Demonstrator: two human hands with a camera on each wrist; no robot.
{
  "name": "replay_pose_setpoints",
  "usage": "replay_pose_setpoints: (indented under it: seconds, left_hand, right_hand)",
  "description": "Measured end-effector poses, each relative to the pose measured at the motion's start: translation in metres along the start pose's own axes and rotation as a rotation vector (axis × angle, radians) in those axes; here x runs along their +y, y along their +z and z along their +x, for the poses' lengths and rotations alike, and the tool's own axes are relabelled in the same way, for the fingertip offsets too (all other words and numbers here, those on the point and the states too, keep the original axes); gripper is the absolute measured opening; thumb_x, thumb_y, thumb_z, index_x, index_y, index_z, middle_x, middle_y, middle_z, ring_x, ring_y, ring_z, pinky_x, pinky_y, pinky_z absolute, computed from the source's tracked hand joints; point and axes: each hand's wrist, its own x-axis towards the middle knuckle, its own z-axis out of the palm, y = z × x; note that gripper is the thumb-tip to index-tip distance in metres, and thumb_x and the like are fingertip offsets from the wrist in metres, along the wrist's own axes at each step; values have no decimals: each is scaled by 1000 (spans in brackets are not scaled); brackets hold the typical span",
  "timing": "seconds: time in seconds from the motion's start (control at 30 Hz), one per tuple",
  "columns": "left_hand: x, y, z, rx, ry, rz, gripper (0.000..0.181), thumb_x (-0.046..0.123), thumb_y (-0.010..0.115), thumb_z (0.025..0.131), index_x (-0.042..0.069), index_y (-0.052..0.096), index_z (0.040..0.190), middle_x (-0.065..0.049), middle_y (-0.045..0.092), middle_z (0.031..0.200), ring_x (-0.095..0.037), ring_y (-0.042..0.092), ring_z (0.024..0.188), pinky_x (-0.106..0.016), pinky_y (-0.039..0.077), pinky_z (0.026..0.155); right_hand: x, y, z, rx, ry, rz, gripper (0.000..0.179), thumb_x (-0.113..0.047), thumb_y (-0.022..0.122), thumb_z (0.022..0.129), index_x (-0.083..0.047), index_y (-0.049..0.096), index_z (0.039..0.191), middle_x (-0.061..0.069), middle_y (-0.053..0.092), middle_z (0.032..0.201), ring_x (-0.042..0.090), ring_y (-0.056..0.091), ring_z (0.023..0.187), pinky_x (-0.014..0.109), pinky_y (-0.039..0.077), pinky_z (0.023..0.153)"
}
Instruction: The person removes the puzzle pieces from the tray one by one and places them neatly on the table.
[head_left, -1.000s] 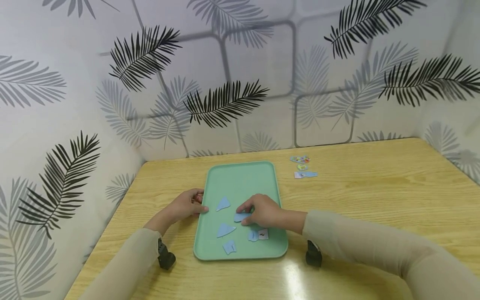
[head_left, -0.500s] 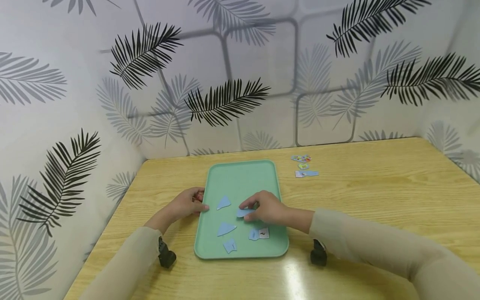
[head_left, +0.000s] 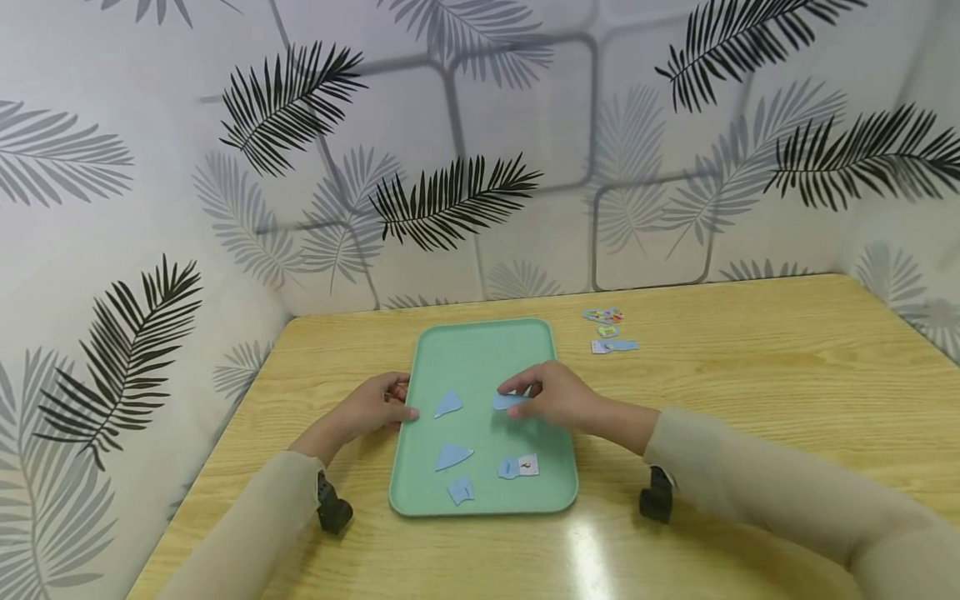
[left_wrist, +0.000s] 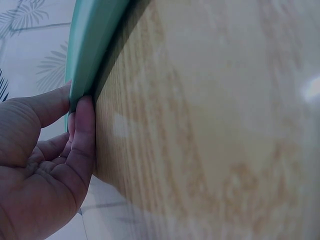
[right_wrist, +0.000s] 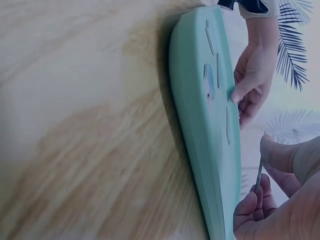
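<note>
My left hand (head_left: 372, 408) grips the left rim of a green tray (head_left: 483, 354); in the left wrist view the thumb lies on one side of the rim and fingers on the other. Above the tray, my right hand (head_left: 564, 397) pinches a flat light-blue puzzle piece (head_left: 509, 402) between thumb and fingers. The right wrist view shows that puzzle piece (right_wrist: 259, 170) edge-on, clear of the tray. Lying on the tray are blue puzzle pieces: a triangular piece (head_left: 449, 403), a wider piece (head_left: 454, 456), a small piece (head_left: 461, 490) and a blue-and-white piece (head_left: 518, 466).
Beyond the tray's right side, a multicoloured piece (head_left: 603, 315), a small yellow-green piece (head_left: 607, 331) and a blue-and-white strip (head_left: 615, 346) lie on the wooden table (head_left: 720, 367). A leaf-patterned wall (head_left: 517, 242) rises behind the table's far edge.
My right hand has lifted the puzzle piece off the tray and carried it a little right and farther away. The left hand stays on the rim.
</note>
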Motion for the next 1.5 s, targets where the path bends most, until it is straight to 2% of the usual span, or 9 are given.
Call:
replay_pose_setpoints:
  seconds: [0.3, 0.57, 0.93, 1.2, 1.37, 1.5]
  left_hand:
    - [1, -1, 0, -6, 6, 6, 62, 3, 70, 89, -8, 39, 142, -13, 47, 101, -21, 48, 85, -31, 52, 69]
    - [2, 0, 0, 5, -17, 17, 62, 3, 70, 89, -6, 39, 142, -11, 47, 100, -21, 48, 84, -31, 52, 69]
    - [1, 1, 1, 6, -8, 34, 61, 4, 70, 89, -7, 41, 141, -12, 47, 101, -21, 48, 85, -31, 52, 69]
    - [1, 1, -1, 8, -5, 33, 61, 4, 70, 89, -8, 40, 141, -12, 47, 100, -21, 47, 84, -30, 51, 69]
    - [3, 1, -1, 11, -11, 28, 62, 3, 70, 89, -7, 40, 142, -12, 48, 101, -21, 47, 84, -30, 50, 68]
    - [4, 1, -1, 10, -10, 23, 62, 3, 70, 89, -7, 40, 142, -12, 47, 100, -21, 47, 84, -29, 50, 68]
  right_hand:
    - [8, -18, -6, 43, -15, -23, 30, -8, 80, 80, -8, 75, 110, 4, 64, 97, 19, 48, 78, 28, 44, 64]
    - [24, -40, -11, 79, 36, -2, 30, -6, 76, 84, -8, 73, 113, 8, 61, 101, 20, 46, 76, 27, 41, 58]
    - [50, -65, -18, 145, 39, 12, 29, -5, 74, 85, -4, 71, 114, 12, 59, 102, 22, 52, 83, 28, 45, 64]
    - [66, -84, -21, 148, 42, -52, 29, -7, 73, 87, -2, 70, 115, 15, 60, 106, 25, 53, 89, 30, 46, 70]
    - [76, -95, -21, 118, 28, -78, 30, -8, 73, 87, -1, 70, 116, 14, 61, 104, 24, 52, 87, 30, 45, 70]
    - [82, -103, -20, 94, 53, -83, 30, -9, 72, 88, -2, 69, 117, 12, 59, 103, 23, 49, 87, 29, 44, 68]
